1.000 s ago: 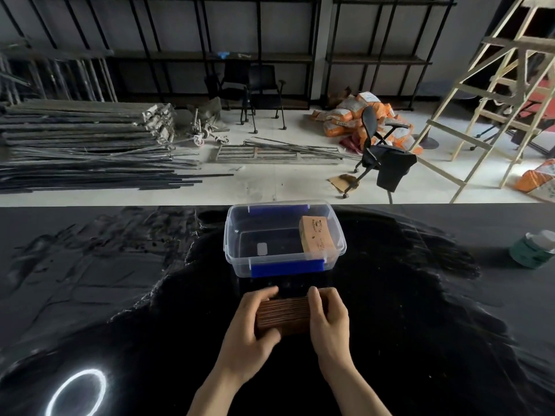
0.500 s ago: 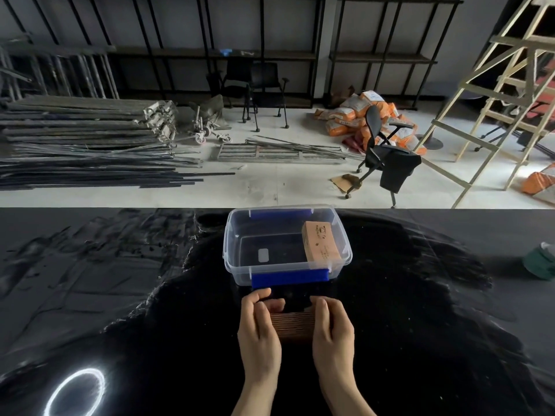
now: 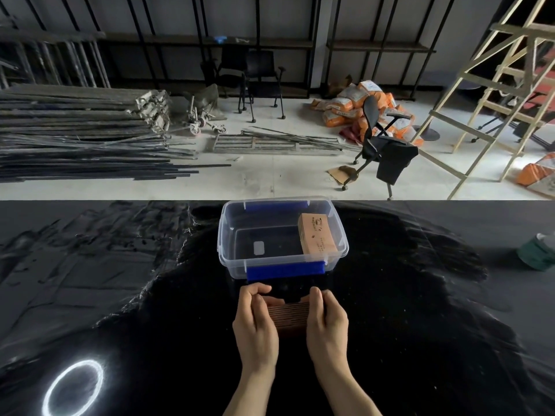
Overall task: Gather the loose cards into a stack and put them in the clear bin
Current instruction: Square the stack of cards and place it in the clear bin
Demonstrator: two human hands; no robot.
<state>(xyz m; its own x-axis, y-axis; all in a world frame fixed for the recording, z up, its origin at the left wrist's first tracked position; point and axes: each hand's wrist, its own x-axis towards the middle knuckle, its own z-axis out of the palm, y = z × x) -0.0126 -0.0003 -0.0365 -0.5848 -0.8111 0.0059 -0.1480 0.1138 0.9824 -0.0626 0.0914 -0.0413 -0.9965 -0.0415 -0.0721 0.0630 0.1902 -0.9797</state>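
A stack of brown cards (image 3: 289,319) is squeezed between my two hands on the black table, just in front of the clear bin (image 3: 228,253). My left hand (image 3: 255,322) grips the stack's left end and my right hand (image 3: 326,321) grips its right end, fingers curled over the far edge. The bin has blue latches at its near and far rims. Inside it, a tan cardboard box (image 3: 315,238) leans against the right wall. A small white label shows on the bin's floor.
The black table (image 3: 120,295) spreads wide to both sides. A green roll (image 3: 537,253) sits at the table's right edge. A ring-light reflection (image 3: 73,388) shines at lower left. Beyond the table lie metal rods, chairs, sacks and a wooden ladder on the floor.
Both hands have turned from flat over the stack to gripping its ends and have drawn closer together. The stack looks narrower and squared up, still just in front of the bin.
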